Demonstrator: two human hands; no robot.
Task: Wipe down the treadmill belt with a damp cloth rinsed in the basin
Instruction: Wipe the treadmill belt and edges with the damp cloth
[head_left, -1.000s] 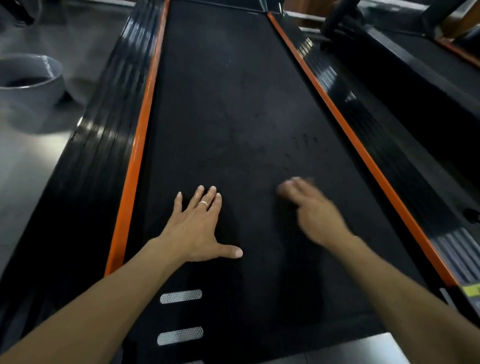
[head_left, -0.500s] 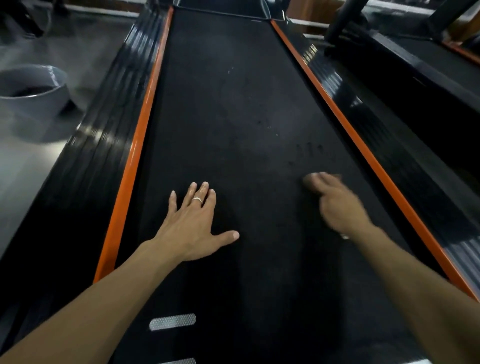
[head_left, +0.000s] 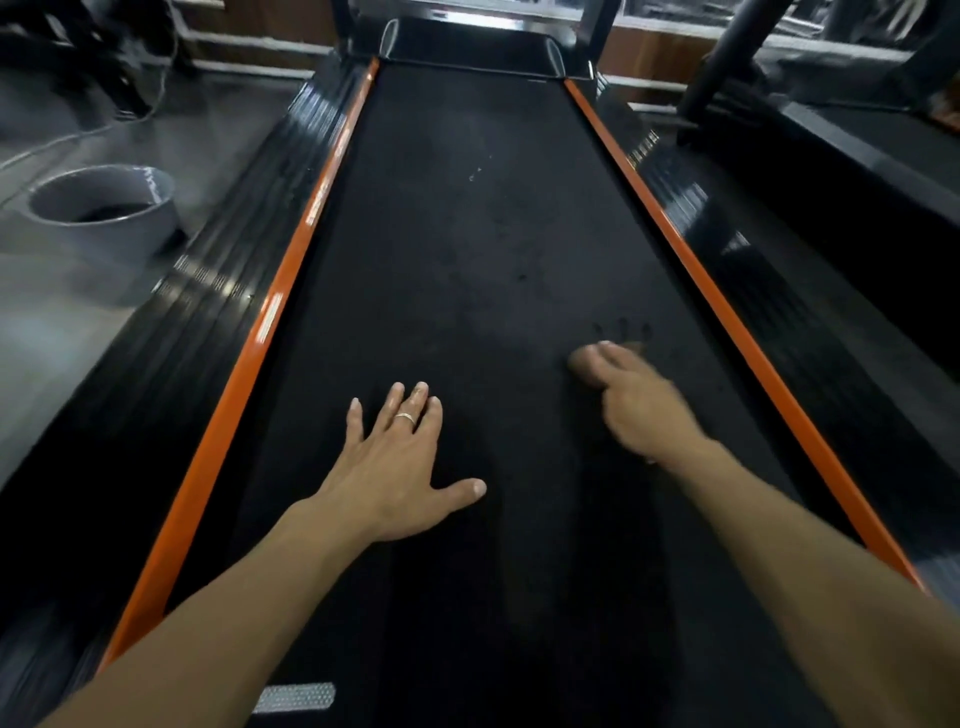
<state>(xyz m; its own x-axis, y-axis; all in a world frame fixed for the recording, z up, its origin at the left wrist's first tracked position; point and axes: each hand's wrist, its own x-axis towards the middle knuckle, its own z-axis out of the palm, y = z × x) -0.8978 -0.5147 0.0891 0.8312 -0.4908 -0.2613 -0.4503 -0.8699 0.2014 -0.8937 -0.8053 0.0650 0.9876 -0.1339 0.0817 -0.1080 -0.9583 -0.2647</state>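
head view is showing the left hand (head_left: 395, 467) lying flat, fingers spread, on the belt (head_left: 467, 234); the right hand (head_left: 634, 405) is blurred, grip unclear; no cloth is showing, though one would likely be soft, limp.

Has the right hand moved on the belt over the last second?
Yes. The right hand has slid toward the right orange strip, nearing the finger marks on the belt.

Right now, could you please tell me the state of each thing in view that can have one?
left hand: flat on the belt, fingers spread, holding nothing.
right hand: blurred, low on the belt; grip and any cloth cannot be told.
treadmill belt: a few pale specks far up; finger-shaped marks beyond the right hand.
basin: upright on the floor left of the treadmill, dark inside.
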